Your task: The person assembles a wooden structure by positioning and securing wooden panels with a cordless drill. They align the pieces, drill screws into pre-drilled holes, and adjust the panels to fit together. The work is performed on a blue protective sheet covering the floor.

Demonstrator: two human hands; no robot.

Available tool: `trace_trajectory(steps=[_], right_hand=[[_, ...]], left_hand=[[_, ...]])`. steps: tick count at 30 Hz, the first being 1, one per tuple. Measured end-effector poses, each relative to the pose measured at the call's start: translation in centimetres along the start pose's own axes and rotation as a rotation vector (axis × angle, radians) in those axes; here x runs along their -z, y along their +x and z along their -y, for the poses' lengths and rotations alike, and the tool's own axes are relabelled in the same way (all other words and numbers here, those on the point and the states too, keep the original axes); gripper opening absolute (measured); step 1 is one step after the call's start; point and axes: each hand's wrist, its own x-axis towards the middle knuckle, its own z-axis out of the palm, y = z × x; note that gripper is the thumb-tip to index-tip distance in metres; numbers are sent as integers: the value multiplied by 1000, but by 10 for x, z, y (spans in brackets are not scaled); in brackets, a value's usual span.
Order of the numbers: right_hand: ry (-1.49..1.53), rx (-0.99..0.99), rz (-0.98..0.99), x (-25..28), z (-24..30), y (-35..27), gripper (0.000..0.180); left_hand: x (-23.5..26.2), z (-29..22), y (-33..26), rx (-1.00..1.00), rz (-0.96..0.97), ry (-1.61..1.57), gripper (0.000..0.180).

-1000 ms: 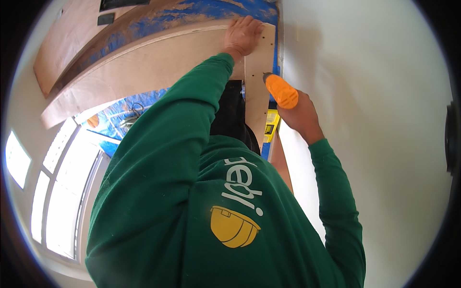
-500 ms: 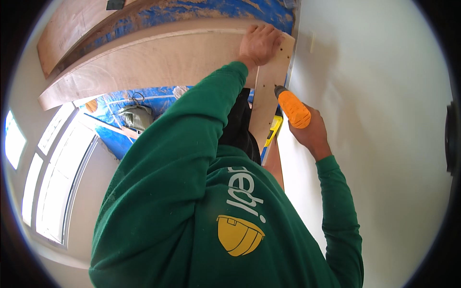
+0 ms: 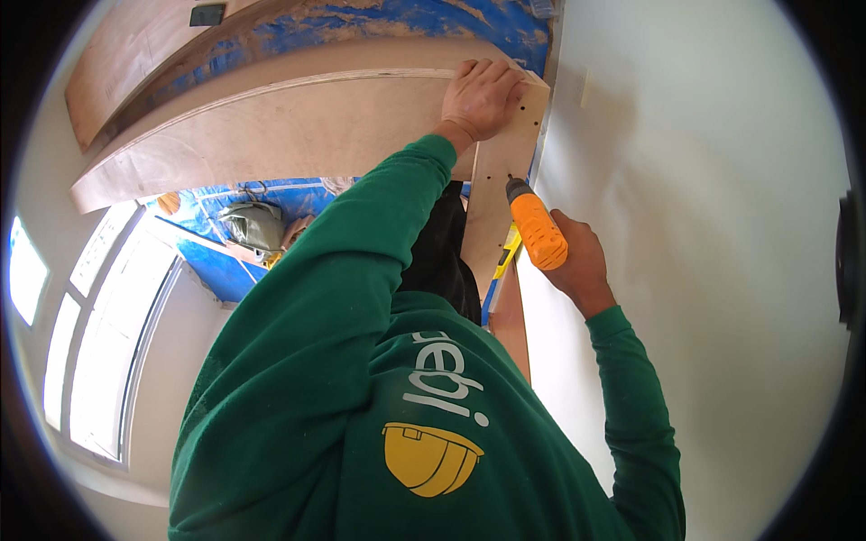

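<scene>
A long pale plywood board point(image 3: 298, 131) runs on edge from the left to a corner by the wall. There it meets a narrower plywood piece point(image 3: 492, 189) dotted with several dark screw holes. My left hand point(image 3: 483, 101) is closed over the board's upper edge near that corner, fingers lapping the far side. In my right hand point(image 3: 582, 261) is an orange cordless drill point(image 3: 538, 230), gripped from the wall side. Its dark chuck points at the narrower piece, and the bit tip is at its wall-side edge. The drill's handle is hidden behind my fingers.
A white wall point(image 3: 704, 225) stands close on the right. Beside the narrower piece is a yellow tool point(image 3: 508, 251). Blue sheeting point(image 3: 225, 275) covers the floor, with a green bag point(image 3: 253, 225) on it. Another plywood panel point(image 3: 126, 72) lies at the far left, windows point(image 3: 117, 334) below it.
The view has shifted slightly, so the boards appear lower. My left hand keeps its hold, and the drill stays at about the same spot on the narrower piece.
</scene>
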Motion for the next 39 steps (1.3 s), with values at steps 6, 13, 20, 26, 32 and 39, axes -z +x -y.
trace_trajectory(steps=[6,13,20,26,32,39], right_hand=[[-209,83,57,5,-9,11,36],[-513,203,80,18,-9,3,30],[168,-96,-191,-74,-8,-131,31],[912,-324,-579,-273,-39,-195,42],[898,-576,-635,-461,-44,-250,40],[1462,-563,-812,-662,15,-242,36]], left_hand=[[0,2,0,-3,-3,-13,22],[-2,3,0,-9,-27,-38,20],[-3,10,-6,-137,-17,54,54],[14,-28,-103,-627,700,280,95],[32,-52,-166,-653,970,521,117],[53,-66,-172,-572,1220,672,121]])
